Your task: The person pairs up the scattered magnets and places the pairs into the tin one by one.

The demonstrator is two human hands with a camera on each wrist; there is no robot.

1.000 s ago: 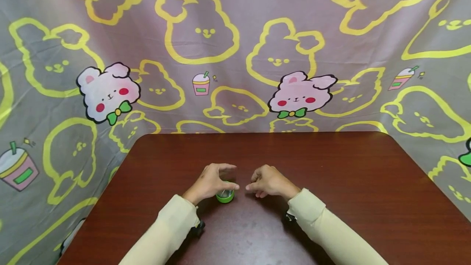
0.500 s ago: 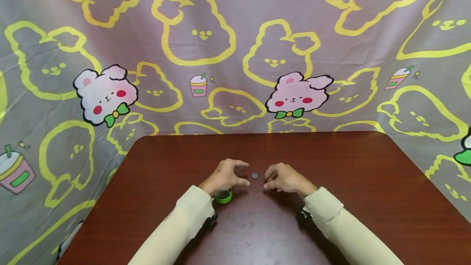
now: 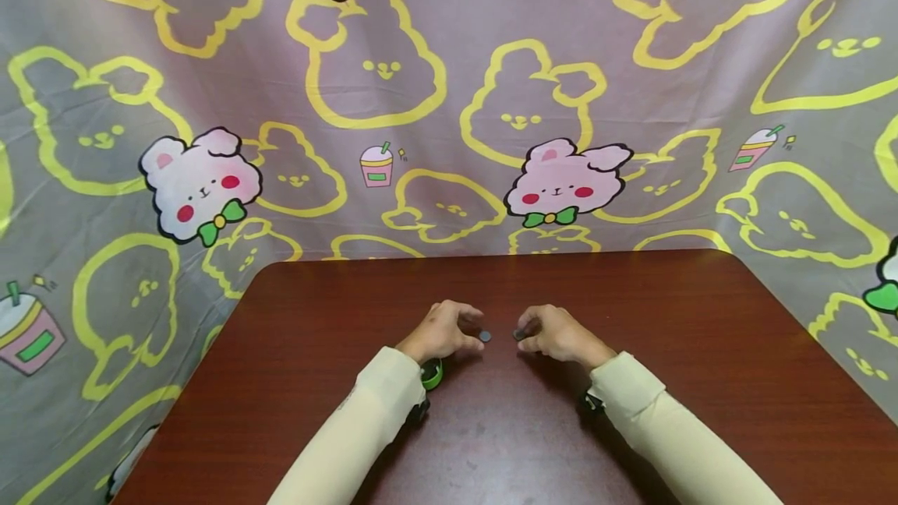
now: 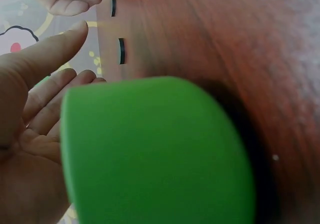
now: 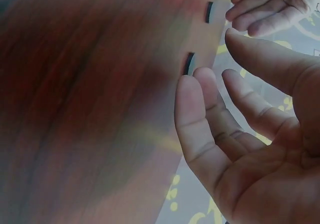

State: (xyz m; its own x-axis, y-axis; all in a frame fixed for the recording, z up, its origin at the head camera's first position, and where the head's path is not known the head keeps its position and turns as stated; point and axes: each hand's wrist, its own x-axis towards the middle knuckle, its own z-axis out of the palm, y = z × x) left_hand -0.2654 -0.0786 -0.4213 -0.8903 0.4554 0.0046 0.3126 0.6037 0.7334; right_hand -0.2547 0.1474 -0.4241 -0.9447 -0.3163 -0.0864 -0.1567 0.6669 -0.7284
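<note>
Two small dark discs (image 3: 485,336) lie apart on the table between my hands; in the left wrist view both discs (image 4: 121,51) appear nearly edge-on. My left hand (image 3: 443,330) is beside the left disc, thumb and fingers spread around a gap. By the other disc (image 3: 518,333) is my right hand (image 3: 560,333), its fingers relaxed and slightly bent; a fingertip overlaps this disc (image 5: 189,64) in the right wrist view. Neither hand grips anything. A round green-rimmed container (image 3: 433,374) stands near my left wrist, partly hidden by the hand and sleeve.
The dark red-brown wooden table (image 3: 631,294) has rounded far corners. A curtain (image 3: 449,84) with cartoon bunnies hangs behind it and along both sides. In the left wrist view the green container (image 4: 155,149) fills much of the foreground.
Both hands have moved to the right, the left one past the green container. The two discs, out of sight a second ago, have come into view one after the other.
</note>
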